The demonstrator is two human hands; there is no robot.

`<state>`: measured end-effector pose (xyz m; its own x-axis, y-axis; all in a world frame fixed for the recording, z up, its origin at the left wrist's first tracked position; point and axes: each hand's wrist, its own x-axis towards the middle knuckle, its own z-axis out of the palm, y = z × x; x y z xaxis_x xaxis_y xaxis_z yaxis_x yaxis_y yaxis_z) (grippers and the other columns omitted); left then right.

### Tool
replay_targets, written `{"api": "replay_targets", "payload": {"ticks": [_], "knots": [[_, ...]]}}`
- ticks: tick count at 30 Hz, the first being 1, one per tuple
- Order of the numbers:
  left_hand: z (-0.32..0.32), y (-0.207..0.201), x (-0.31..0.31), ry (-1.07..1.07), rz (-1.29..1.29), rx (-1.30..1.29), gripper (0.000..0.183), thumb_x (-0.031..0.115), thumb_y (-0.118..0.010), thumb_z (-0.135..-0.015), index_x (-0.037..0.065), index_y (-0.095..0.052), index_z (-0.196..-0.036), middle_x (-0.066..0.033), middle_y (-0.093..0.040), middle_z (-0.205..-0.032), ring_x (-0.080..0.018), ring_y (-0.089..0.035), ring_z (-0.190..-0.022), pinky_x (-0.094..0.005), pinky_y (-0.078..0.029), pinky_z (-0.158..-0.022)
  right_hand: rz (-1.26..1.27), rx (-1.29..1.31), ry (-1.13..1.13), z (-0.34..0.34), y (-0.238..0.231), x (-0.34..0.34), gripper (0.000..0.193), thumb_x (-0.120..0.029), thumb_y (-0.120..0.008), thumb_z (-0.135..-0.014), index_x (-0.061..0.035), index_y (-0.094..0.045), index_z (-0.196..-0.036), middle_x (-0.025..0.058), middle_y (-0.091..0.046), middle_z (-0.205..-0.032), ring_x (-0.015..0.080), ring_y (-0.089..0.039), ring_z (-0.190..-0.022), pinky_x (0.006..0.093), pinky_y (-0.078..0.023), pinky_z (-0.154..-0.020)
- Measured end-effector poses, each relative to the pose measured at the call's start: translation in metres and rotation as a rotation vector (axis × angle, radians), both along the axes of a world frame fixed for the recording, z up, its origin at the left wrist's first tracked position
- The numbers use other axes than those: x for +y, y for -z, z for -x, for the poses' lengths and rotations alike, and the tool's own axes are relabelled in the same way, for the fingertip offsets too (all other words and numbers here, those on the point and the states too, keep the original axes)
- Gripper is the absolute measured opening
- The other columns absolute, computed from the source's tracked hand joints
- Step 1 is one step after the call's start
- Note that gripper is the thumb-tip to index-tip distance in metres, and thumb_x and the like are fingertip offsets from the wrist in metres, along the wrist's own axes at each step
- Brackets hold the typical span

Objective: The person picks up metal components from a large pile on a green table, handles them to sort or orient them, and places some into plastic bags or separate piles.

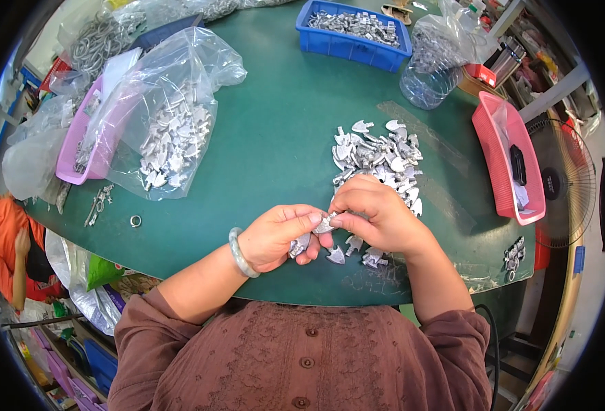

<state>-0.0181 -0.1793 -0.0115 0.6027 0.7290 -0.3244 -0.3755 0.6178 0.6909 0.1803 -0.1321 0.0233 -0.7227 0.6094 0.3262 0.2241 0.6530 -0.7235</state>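
Note:
Between both hands is a small silver shield-shaped metal piece (325, 224), pinched by thumbs and fingers. My left hand (282, 236), with a pale bangle (240, 252) at the wrist, also keeps another silver piece (298, 245) in its curled fingers. From the other side, my right hand (378, 212) grips the edge of the pinched piece. A heap of similar silver metal pieces (378, 154) lies just beyond my right hand. A few loose pieces (335, 255) rest on the green table under my hands.
A clear plastic bag (200, 75) of silver pieces leans on a pink basket (76, 154) at left. At the back stands a blue bin (354, 51) of metal parts, with a clear plastic jar (429, 85) beside it. Right are another pink basket (504, 157) and a fan (556, 181). Another person's orange sleeve (1, 226) shows far left.

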Motion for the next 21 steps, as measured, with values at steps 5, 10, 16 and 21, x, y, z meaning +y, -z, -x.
{"api": "replay_targets", "payload": {"ticks": [5,10,16,21], "knots": [[0.003,0.003,0.004,-0.007,0.016,-0.004,0.026,0.021,-0.046,-0.088,-0.001,-0.054,-0.099,-0.0096,-0.059,-0.081,-0.0125,-0.056,-0.06,-0.0213,-0.044,-0.047,-0.055,0.001,0.085,-0.007,0.009,0.002,0.012,-0.005,-0.061,-0.069,-0.0036,-0.06,-0.082,0.0078,-0.054,-0.081,0.0248,-0.05,-0.08,0.033,-0.039,-0.072],[0.006,0.006,0.005,-0.095,0.035,-0.071,0.027,0.017,-0.043,-0.086,-0.003,-0.051,-0.103,-0.0147,-0.058,-0.089,-0.0192,-0.06,-0.071,-0.0272,-0.05,-0.057,-0.2,-0.363,0.091,-0.01,-0.003,-0.003,0.024,-0.007,-0.062,-0.064,-0.0072,-0.061,-0.087,0.0074,-0.051,-0.094,0.0261,-0.045,-0.095,0.0369,-0.034,-0.083],[0.006,0.002,0.007,-0.091,0.083,-0.172,0.034,0.018,-0.035,-0.088,-0.003,-0.045,-0.112,-0.0158,-0.057,-0.099,-0.0239,-0.059,-0.085,-0.0339,-0.05,-0.072,-0.367,-0.405,0.056,0.002,0.0,-0.009,0.013,-0.012,-0.064,-0.062,-0.0069,-0.062,-0.074,0.0078,-0.052,-0.096,0.0256,-0.044,-0.097,0.0374,-0.033,-0.082],[0.006,-0.001,0.008,-0.094,0.099,-0.184,0.038,0.022,-0.033,-0.089,-0.003,-0.043,-0.115,-0.0161,-0.056,-0.102,-0.0248,-0.058,-0.089,-0.0351,-0.049,-0.076,-0.333,-0.337,0.029,0.002,0.008,-0.006,0.011,-0.009,-0.063,-0.063,-0.006,-0.061,-0.073,0.006,-0.052,-0.094,0.0242,-0.045,-0.095,0.0364,-0.033,-0.082]]}}
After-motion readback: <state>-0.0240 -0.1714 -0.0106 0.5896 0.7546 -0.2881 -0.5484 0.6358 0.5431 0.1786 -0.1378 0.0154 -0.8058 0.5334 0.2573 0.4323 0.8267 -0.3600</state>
